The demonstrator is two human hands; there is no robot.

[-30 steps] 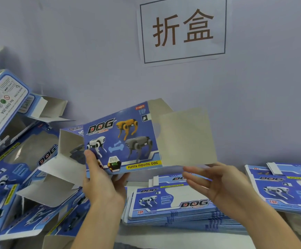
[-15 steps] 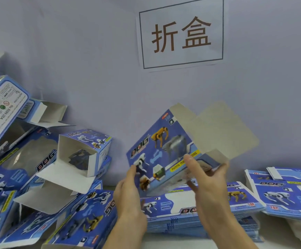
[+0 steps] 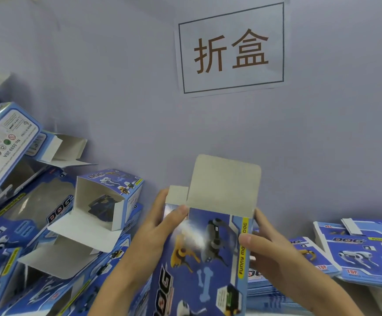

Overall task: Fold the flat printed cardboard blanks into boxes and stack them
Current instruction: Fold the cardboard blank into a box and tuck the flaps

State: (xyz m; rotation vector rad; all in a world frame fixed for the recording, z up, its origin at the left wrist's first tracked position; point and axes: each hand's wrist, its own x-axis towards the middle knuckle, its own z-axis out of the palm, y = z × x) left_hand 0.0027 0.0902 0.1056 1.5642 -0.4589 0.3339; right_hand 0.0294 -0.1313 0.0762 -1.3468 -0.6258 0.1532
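I hold a blue printed cardboard box [image 3: 206, 258] upright in front of me, its printed face towards me with robot dogs and the word DOG. Its large grey top flap [image 3: 225, 185] stands open, pointing up, with a small side flap beside it on the left. My left hand [image 3: 160, 226] grips the box's left edge, thumb across the front near the top corner. My right hand [image 3: 267, 245] grips the right edge, thumb on the yellow strip. The box's lower end runs out of the frame.
Several folded boxes [image 3: 108, 197] with open flaps lie heaped at the left, against the wall. Stacks of flat blanks [image 3: 363, 249] lie at the right and behind my hands. A paper sign [image 3: 231, 49] hangs on the wall.
The box has turned from lying sideways to standing upright, its open flap now at the top. Both hands have shifted to grip its left and right edges, closer to me.
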